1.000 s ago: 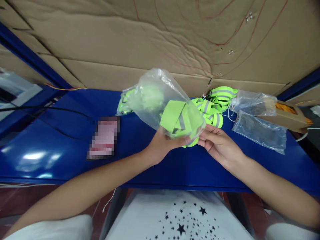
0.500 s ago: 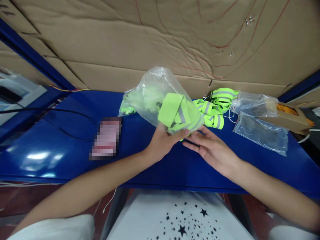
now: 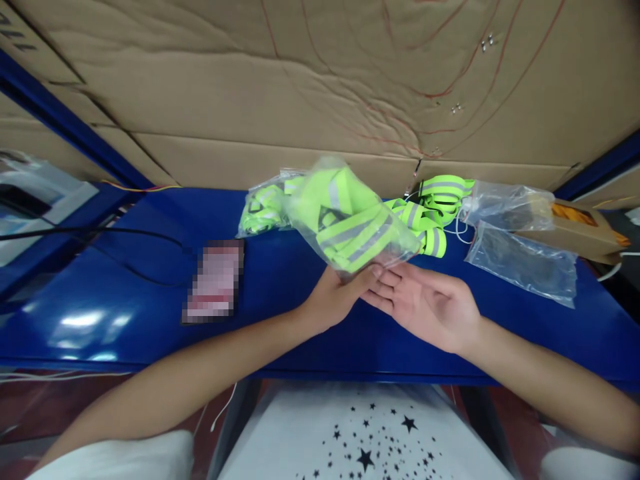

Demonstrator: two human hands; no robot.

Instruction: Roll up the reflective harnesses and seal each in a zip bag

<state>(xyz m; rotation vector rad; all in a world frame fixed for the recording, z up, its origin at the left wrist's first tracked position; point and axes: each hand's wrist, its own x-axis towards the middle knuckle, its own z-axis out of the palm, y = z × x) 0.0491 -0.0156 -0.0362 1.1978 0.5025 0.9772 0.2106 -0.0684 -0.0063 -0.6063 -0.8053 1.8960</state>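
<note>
My left hand (image 3: 333, 297) is closed on the lower edge of a clear plastic bag (image 3: 320, 233), with the thumb on top. Folded inside the bag is a neon yellow-green reflective strap (image 3: 373, 230) with grey stripes. My right hand (image 3: 425, 303) lies palm up at the bag's bottom right edge, its fingers stretched out and touching the bag and my left thumb. Behind and left of it is another clear bag (image 3: 263, 210) with similar yellow-green straps. Loose reflective straps (image 3: 443, 193) lie behind on the right.
A phone (image 3: 214, 280) with a blurred screen lies left on the blue table (image 3: 280, 347). Flat clear bags (image 3: 523, 263) and a cardboard box (image 3: 583, 230) are at the right. Black cables (image 3: 125, 232) cross from the left. A cardboard wall (image 3: 225, 87) stands behind.
The bag has tilted and turned, and its striped strap now faces me more. My right hand has rolled palm up with the fingers straightened.
</note>
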